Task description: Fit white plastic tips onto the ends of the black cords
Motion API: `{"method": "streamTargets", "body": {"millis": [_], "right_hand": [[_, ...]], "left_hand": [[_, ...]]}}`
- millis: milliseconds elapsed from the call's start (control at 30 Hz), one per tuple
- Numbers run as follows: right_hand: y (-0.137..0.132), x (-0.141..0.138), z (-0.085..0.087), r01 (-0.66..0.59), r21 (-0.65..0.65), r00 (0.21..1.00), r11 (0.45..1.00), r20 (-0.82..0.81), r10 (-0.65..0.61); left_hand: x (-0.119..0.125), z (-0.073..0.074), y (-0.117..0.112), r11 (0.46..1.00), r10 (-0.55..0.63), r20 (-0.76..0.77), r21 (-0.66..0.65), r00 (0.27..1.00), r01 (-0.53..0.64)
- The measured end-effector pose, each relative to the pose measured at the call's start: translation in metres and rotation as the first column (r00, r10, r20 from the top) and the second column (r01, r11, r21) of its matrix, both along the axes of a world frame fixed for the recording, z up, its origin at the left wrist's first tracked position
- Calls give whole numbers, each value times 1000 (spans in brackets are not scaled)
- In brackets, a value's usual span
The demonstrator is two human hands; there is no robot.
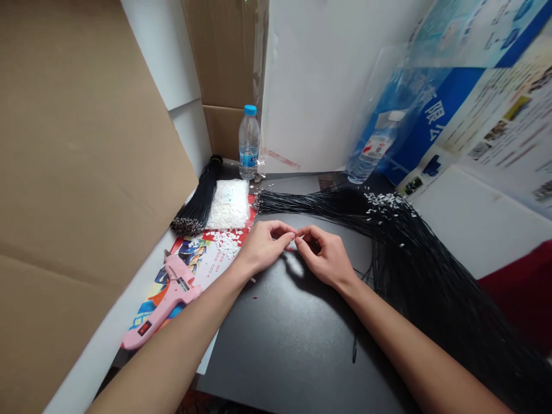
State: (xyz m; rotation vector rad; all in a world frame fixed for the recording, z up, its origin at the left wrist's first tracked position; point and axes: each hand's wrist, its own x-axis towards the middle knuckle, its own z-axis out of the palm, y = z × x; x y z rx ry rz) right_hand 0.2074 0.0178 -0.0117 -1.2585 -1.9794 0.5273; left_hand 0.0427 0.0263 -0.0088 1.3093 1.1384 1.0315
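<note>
Over the middle of the dark grey tabletop [276,333], my left hand [265,247] and my right hand [325,256] meet fingertip to fingertip. Both are closed in a pinch. A tiny pale bit shows between the fingertips, too small to name. Behind the hands lies a long bundle of black wires [310,202], with many small white plastic pieces [383,201] scattered on its right part. More white pieces [224,242] lie left of my left hand, in front of a clear bag of white pieces [230,204]. A thin black wire end [355,348] shows below my right forearm.
A pink hot glue gun [172,293] rests on printed sheets at the left, beside a cardboard panel [86,144]. Another black wire bundle [200,198] leans there. Two water bottles [249,144] stand at the back, the right bottle [375,149] tilted. Loose black wires [444,305] spread down the right side.
</note>
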Motion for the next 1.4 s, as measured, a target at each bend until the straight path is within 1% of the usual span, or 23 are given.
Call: {"method": "streamTargets", "body": {"millis": [100,300,500,667,833,933,1067,1200,1333,1400], "right_hand": [[0,0,2,8,-38,999,999,-34,-10],[0,1,3,31,-69,995,997,-97,-37],[0,1,3,21,-86,994,996,-105,-30],[0,1,3,15,-88,997,996,-78,-22],[1,2,4,4,-93,997,996,-75,-11],[2,3,3,6,-115,996,993,-85,-16],[1,2,3,35,-107,996,994,-80,-44],[-1,-1,2,64,-99,995,993,-67,-71],[-3,-3,1,68,-107,993,992,-93,-78],[-3,-3,0,65,-116,992,991,-102,-77]], "left_hand": [[1,-2,0,1000,-13,-13,2,1000,13],[2,-3,0,1000,-8,-57,-13,998,7],[3,-1,-1,999,-1,-23,-33,1000,0],[2,-4,0,999,-10,-7,-47,1000,9],[1,-2,0,1000,-19,-51,-17,999,18],[1,0,-2,999,-27,-108,17,994,29],[2,-2,-4,994,24,-198,105,980,-3],[5,-5,-6,993,51,-182,115,982,-30],[6,-6,-7,991,70,-153,127,986,-51],[6,-6,-6,993,68,-115,103,991,-56]]}}
